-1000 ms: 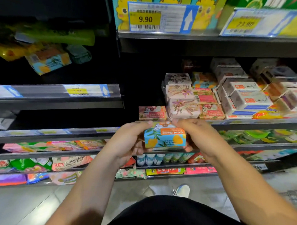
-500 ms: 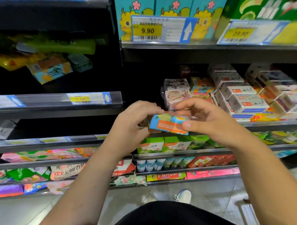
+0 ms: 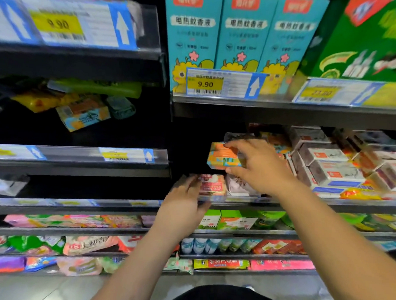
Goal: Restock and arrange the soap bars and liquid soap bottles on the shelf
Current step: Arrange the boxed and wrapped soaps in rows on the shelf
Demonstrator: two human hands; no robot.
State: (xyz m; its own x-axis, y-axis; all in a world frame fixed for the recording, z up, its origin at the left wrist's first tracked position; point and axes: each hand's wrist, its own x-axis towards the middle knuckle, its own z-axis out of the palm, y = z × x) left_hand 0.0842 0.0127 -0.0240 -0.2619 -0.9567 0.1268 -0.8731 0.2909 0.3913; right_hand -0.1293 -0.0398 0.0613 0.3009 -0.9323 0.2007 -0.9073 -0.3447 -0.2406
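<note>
Your right grip (image 3: 259, 168) holds an orange and blue soap box (image 3: 222, 158). Your fingers (image 3: 234, 145) curl over the top of it and your thumb presses up from under it. The box is tilted a little. It is up in the air at the middle shelf (image 3: 284, 206), in front of the dark gap at the left end of the soap row. Right under it, a pink soap box (image 3: 213, 186) sits at the front edge of that shelf. Your left grip (image 3: 183, 206) reaches up to the left end of the pink box and its fingers touch it. That part is blurry, so I cannot tell if this grip holds the box or only rests on it. Just beside the pink box, under your right grip, lies a soap bar in flowery wrap (image 3: 236, 186). To the right of your hand, white soap boxes (image 3: 332, 167) are piled up, some tilted. On the shelf above stand three tall blue boxes (image 3: 247, 36), with a yellow price tag (image 3: 205, 84) reading 9.90 in front of them, and a big green box (image 3: 357, 38) stands next to them.
</note>
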